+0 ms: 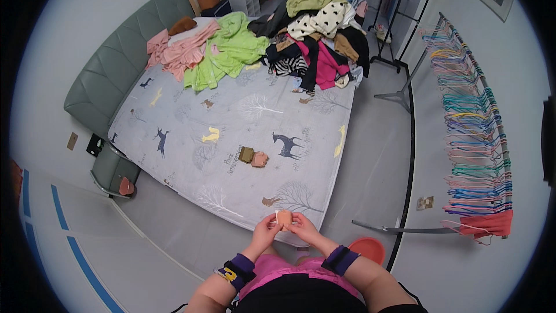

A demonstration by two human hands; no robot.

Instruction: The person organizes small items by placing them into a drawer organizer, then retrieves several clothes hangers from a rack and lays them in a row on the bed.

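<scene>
In front of my body, at the near edge of the bed, both hands hold a small folded peach-coloured cloth piece (284, 218). My left hand (266, 229) pinches its left side, where a bit of white shows. My right hand (304, 229) grips the right side with its fingers. What kind of garment it is cannot be made out. Farther in on the bed, two similar small folded pieces lie side by side, an olive-brown one (246, 155) and a pinkish one (259, 159).
The bed (191, 133) has a patterned grey sheet. At its far end lie a green garment (231, 49), pink clothes (186, 52) and a tall clothes heap (324, 29). A rack of coloured hangers (472, 122) stands right; a red basin (368, 249) sits on the floor.
</scene>
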